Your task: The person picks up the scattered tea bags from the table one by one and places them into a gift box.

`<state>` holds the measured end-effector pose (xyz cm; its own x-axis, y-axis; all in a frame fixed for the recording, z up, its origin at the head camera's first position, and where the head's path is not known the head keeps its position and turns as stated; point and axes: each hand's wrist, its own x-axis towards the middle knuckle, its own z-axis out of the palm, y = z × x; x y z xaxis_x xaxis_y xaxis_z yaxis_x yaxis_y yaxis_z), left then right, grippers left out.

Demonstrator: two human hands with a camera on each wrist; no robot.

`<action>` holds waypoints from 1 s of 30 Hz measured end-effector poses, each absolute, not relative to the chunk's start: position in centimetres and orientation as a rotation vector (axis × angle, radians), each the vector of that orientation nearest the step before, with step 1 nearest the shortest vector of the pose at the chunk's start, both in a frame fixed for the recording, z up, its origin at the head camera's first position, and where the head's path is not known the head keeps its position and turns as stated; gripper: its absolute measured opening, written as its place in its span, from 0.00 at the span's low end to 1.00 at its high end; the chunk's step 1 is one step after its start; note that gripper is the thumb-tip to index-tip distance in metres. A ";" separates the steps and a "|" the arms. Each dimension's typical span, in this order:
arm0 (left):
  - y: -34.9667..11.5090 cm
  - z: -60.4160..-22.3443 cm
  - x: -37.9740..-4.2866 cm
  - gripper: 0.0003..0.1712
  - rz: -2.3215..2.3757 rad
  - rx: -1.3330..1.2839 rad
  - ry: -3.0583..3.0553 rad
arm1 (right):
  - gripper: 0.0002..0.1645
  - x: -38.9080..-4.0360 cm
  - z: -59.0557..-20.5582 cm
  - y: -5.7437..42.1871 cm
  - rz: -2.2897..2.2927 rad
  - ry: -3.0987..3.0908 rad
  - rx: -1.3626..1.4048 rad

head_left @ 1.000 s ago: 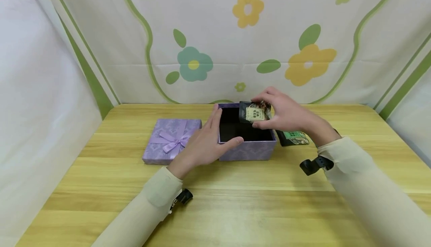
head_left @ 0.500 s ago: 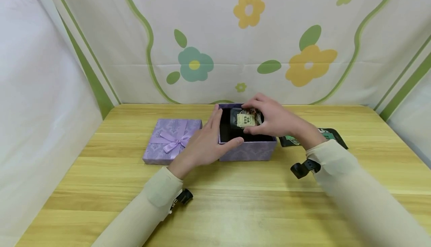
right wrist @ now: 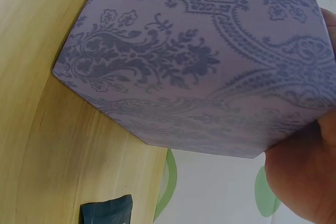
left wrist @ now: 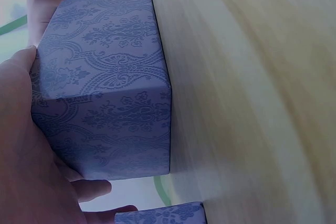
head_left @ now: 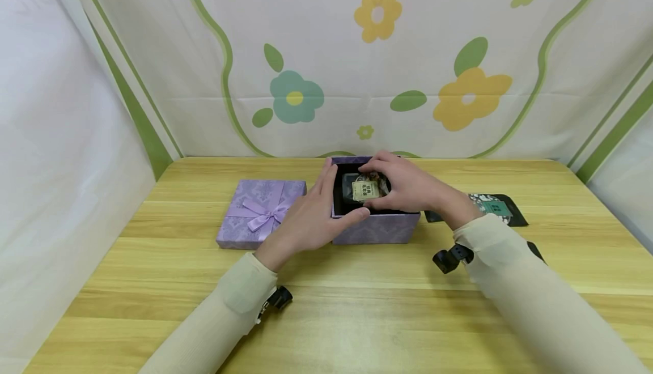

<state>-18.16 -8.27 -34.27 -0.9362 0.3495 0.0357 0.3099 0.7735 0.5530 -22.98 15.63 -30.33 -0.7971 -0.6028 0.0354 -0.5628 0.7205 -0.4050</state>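
Observation:
A purple patterned gift box stands uncovered on the table, its inside black. Straight fingers of my left hand lie along the box's left side, and its thumb reaches over the front rim. My right hand pinches a dark tea pouch with a cream label between thumb and fingers, inside the box opening. Part of the pouch is hidden behind those fingers. The left wrist view shows the box's outer walls beside the left hand. From the right wrist, the box wall hides the pouch.
The purple lid with a ribbon bow lies left of the box. Right of it are a dark pouch with a green label, a dark pouch edge and a black corner behind the right sleeve. A floral cloth hangs behind.
My right hand has moved left and down, carrying the tea pouch from above the box's right part into its opening. More of the pouches at right now shows. The left hand stays put.

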 end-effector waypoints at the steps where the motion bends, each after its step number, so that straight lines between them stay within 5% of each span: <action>1: -8.3 -34.2 -18.1 0.68 0.884 0.537 2.893 | 0.43 -23.0 -30.4 15.6 -0.614 2.821 -0.956; 30: -8.8 -34.2 -17.8 0.67 0.856 0.543 2.904 | 0.38 -23.3 -31.0 14.2 -0.295 2.894 -1.021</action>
